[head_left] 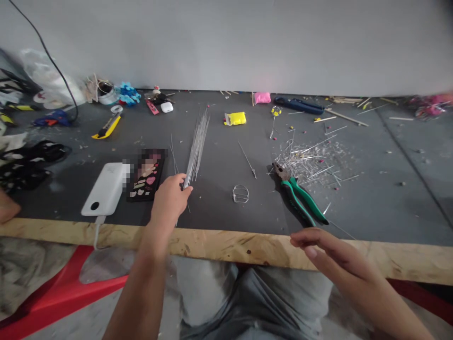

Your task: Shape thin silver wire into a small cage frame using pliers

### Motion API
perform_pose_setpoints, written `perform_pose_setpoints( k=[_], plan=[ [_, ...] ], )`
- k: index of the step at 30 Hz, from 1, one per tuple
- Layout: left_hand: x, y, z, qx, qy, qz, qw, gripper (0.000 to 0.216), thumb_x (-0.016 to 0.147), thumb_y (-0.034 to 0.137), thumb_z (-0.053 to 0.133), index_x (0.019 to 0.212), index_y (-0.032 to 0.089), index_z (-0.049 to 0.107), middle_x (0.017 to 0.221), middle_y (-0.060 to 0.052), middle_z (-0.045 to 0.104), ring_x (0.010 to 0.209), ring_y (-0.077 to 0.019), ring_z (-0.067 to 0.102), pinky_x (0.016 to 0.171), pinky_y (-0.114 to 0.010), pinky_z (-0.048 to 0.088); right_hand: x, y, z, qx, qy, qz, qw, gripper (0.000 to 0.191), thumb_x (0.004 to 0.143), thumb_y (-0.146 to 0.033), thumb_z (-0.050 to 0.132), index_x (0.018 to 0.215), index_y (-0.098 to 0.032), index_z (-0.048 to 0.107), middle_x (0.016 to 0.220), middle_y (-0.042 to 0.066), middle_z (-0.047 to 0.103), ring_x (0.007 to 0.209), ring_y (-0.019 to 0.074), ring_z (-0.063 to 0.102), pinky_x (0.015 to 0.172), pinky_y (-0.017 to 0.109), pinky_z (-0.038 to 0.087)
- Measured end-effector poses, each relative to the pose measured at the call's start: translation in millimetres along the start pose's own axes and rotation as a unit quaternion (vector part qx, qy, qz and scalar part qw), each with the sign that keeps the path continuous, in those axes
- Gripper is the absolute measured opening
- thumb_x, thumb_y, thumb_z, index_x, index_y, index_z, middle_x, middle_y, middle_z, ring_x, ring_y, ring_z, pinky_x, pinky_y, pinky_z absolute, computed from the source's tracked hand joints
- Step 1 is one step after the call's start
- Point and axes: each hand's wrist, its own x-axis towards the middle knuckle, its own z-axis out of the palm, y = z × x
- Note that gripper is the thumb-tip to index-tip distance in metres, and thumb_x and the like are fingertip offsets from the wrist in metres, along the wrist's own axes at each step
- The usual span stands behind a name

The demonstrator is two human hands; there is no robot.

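My left hand (171, 198) is closed at the near end of a bundle of thin metal wires (198, 141), with thumb and forefinger on either side of it. A few loose wires (174, 156) lie just left of the bundle. My right hand (336, 257) hovers at the table's front edge, fingers loosely stretched, with nothing visible in it. Just beyond its fingertips lie green-and-black pliers (299, 198), jaws pointing away. Between my hands rest a small round wire frame with crossbars (241, 194) and a short twisted wire piece (248, 160).
Scattered wire offcuts (314, 158) spread past the pliers. A white power bank (106, 189) with a cable and a sticker-covered phone (146, 177) lie left. Farther back are a yellow packet (236, 118), a yellow cutter (109, 126) and a dark blue pouch (299, 105). Another person's hand (7, 208) shows far left.
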Motion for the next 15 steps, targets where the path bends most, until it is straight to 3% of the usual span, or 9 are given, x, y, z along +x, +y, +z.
perform_pose_setpoints(
  k=[9, 15],
  plan=[
    [3, 0, 2, 0.004, -0.021, -0.013, 1.000, 0.036, 0.082, 0.024, 0.053, 0.117, 0.021, 0.063, 0.086, -0.006, 0.073, 0.081, -0.0236, 0.067, 0.072, -0.032, 0.047, 3, -4, -1, 0.009, -0.006, -0.010, 1.000, 0.025, 0.092, -0.042, 0.049, 0.102, -0.028, 0.068, 0.098, 0.003, 0.073, 0.092, 0.0181, 0.069, 0.077, 0.024, 0.057],
    [9, -20, -3, -0.021, 0.026, -0.015, 0.999, 0.042, 0.082, 0.036, 0.055, 0.116, 0.014, 0.063, 0.099, -0.011, 0.070, 0.087, -0.0235, 0.064, 0.079, -0.033, 0.047, 2, -5, -3, 0.014, 0.000, -0.002, 1.000, 0.028, 0.091, -0.043, 0.050, 0.100, -0.025, 0.070, 0.097, 0.005, 0.073, 0.091, 0.0195, 0.070, 0.076, 0.026, 0.057]
  ],
)
